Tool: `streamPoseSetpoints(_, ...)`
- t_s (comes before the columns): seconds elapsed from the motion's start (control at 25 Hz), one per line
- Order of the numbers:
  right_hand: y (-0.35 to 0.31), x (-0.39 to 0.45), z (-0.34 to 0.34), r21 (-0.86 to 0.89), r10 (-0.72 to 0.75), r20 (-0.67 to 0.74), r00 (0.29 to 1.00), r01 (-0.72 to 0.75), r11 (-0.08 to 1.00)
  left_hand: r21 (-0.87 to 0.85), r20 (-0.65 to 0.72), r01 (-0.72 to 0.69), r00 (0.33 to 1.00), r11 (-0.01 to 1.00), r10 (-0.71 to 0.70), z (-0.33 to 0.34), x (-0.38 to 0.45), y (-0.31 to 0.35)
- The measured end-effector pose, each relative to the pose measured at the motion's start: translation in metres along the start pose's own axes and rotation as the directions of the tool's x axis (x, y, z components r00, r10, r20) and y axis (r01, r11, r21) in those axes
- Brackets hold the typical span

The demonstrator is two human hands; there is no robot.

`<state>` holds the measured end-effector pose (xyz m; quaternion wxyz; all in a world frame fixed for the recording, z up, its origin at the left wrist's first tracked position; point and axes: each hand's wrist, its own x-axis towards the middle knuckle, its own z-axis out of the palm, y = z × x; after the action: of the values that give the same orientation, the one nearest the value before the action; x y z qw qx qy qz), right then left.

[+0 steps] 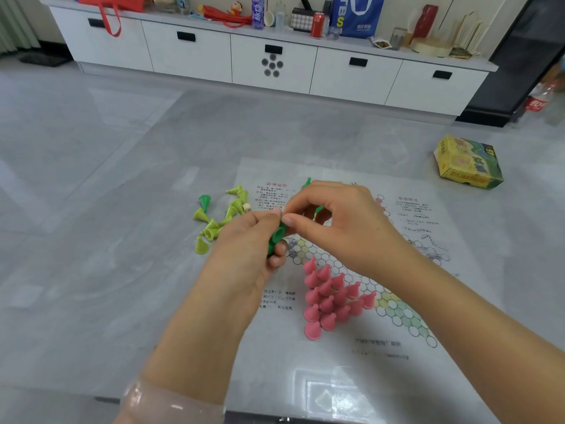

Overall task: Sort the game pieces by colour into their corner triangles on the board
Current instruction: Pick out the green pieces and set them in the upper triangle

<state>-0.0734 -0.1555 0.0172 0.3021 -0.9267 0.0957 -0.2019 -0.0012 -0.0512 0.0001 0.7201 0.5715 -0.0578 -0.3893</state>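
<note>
Both hands meet above the board (pixel 336 347), a paper sheet printed with a star of hexagonal cells and blocks of text, lying flat on the grey surface (pixel 122 270).

Left hand (pixel 244 249): fingers curled round a cluster of dark green pieces (pixel 276 237), the hollow base of one cone facing the camera. A translucent pink bangle (pixel 159 402) sits on the left wrist.

Right hand (pixel 333 218): thumb and forefinger pinch the upper end of the same dark green cluster, touching the left thumb tip. More dark green plastic shows under the right palm, and one dark green tip projects above the knuckles; whether the hand holds these cannot be told.

Pink pieces (pixel 330 298): cones standing upright, packed together in a triangular group on the board's near corner triangle, below the hands.

Light green pieces (pixel 214 221): loose pile off the left edge of the board, on the bare surface, mostly lying on their sides. One dark green piece (pixel 204 201) stands among them, tip down.

A yellow and green game box (pixel 467 162) lies on the surface, well apart to the right of the board. A white cabinet (pixel 275 62) with black handles runs along the far wall, carrying bottles, a can and bags
</note>
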Motion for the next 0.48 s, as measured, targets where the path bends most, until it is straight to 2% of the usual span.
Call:
streamPoseSetpoints(0.12, -0.001, -0.001, -0.006, 0.058, 0.064, -0.010, 0.998, -0.064, 0.996, 0.010, -0.008, 0.014, 1.000, 1.000, -0.014, 0.002, 0.000, 0.000)
streamPoseSetpoints(0.2, 0.006, 0.001, -0.018, 0.173, 0.211, -0.072, 0.975, -0.196, 0.965, -0.036, -0.034, 0.056, 0.998, 0.998, -0.057, 0.002, 0.002, 0.001)
streamPoseSetpoints(0.28, 0.025, 0.005, -0.031, 0.223, 0.356, -0.163, 0.920, -0.317, 0.922, -0.106, -0.042, 0.086, 0.995, 0.991, -0.090, 0.000, 0.004, 0.002)
streamPoseSetpoints(0.36, 0.045, 0.007, -0.039, 0.185, 0.455, -0.194, 0.869, -0.423, 0.887, -0.112, -0.046, 0.081, 0.995, 0.990, -0.087, -0.002, 0.005, 0.001)
streamPoseSetpoints(0.48, 0.065, 0.008, -0.034, 0.055, 0.517, -0.145, 0.844, -0.515, 0.855, -0.048, -0.061, 0.038, 0.997, 0.998, -0.041, -0.002, 0.005, 0.000)
